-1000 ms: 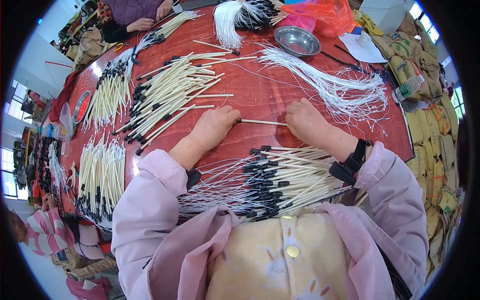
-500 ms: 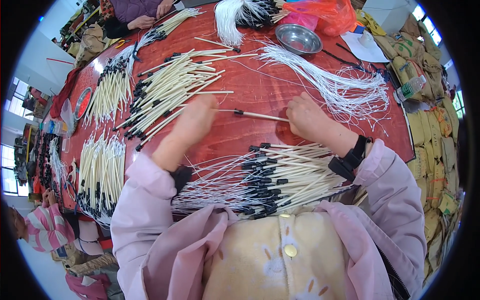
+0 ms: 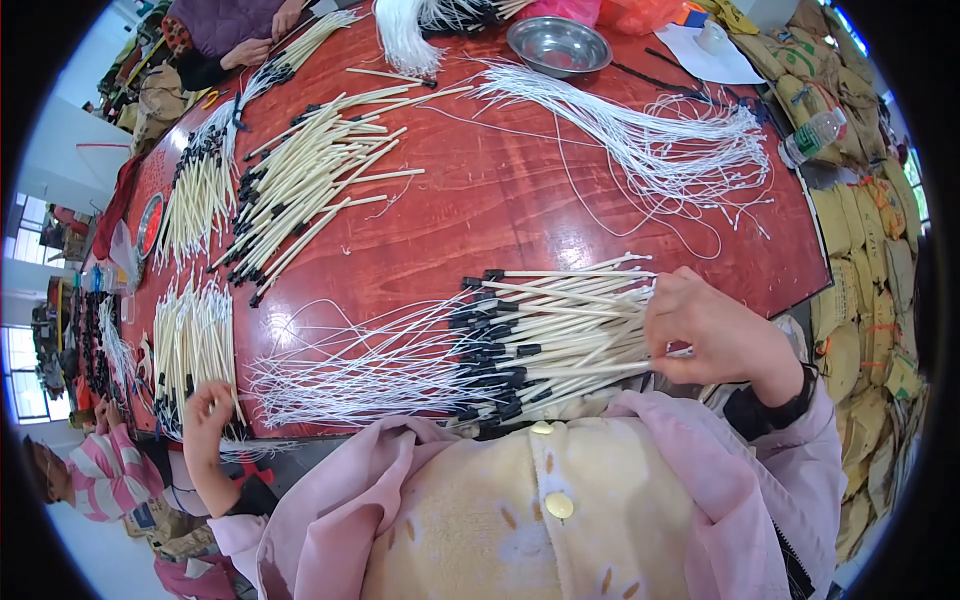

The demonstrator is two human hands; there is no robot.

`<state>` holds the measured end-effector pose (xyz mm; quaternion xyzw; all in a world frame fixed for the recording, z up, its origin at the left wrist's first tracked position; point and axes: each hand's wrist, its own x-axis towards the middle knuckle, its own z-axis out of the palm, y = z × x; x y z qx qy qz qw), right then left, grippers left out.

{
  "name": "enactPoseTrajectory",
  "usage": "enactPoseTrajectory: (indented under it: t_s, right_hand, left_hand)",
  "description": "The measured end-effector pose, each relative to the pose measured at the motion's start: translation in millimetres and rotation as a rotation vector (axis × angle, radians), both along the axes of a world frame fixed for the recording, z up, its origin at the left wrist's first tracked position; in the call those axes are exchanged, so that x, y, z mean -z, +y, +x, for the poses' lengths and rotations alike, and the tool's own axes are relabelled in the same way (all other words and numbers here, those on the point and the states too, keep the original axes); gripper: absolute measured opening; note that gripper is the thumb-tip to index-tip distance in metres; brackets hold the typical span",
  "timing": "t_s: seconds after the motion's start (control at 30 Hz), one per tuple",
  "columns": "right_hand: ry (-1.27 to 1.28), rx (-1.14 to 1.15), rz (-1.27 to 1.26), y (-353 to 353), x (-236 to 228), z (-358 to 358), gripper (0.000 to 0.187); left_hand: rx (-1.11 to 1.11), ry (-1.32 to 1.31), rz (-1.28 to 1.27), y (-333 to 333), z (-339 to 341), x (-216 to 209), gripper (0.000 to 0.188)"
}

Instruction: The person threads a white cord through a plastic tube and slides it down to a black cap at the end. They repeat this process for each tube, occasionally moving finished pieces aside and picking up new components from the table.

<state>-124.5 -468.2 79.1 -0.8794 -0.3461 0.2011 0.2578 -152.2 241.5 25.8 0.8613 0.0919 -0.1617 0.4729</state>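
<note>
My right hand (image 3: 695, 325) is closed at the right end of a pile of pale sticks (image 3: 575, 310), its fingers pinching a stick whose tip shows under the palm. These sticks have black caps at their left ends, and thin white cords (image 3: 365, 375) trail from the caps across the table. Far to the left, my left hand (image 3: 208, 410) is raised near the table's front edge with fingertips together; whatever may be between them is too small to make out. Beside it stands a bundle of capped sticks (image 3: 195, 335).
More capped sticks (image 3: 310, 170) lie at the far left, and a loose skein of white cord (image 3: 640, 140) at the far right. Behind are a steel bowl (image 3: 558, 47) and a plastic bottle (image 3: 815, 137). Another person's hands (image 3: 250, 50) work at the far left edge. Stacked sacks (image 3: 850, 300) line the right.
Both hands have come down toward me from mid-table. My left hand went to the near left, my right hand to the near pile. The stick stretched between them is gone from mid-table.
</note>
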Motion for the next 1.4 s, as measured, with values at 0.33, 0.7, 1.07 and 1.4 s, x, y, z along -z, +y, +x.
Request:
enactPoseTrajectory:
  t_s: [0.33, 0.7, 1.07, 1.4]
  right_hand:
    - [-0.302, 0.307, -0.006, -15.0, 62.9, 46.2, 0.043]
    - [-0.293, 0.320, -0.344, -3.6, 69.3, 28.2, 0.064]
    - [-0.330, 0.297, -0.394, -8.0, 74.1, 27.9, 0.079]
    - [-0.444, 0.378, -0.506, -30.2, 86.6, 60.5, 0.086]
  left_hand:
    - [0.434, -0.646, 0.250, -283.3, 147.0, -20.1, 0.021]
    - [1.146, -0.800, 0.433, -516.9, 223.6, 71.1, 0.019]
    - [0.911, -0.807, 0.127, -452.1, 222.3, 60.8, 0.014]
    - [0.295, -0.339, 0.119, -333.4, 163.9, 66.9, 0.016]
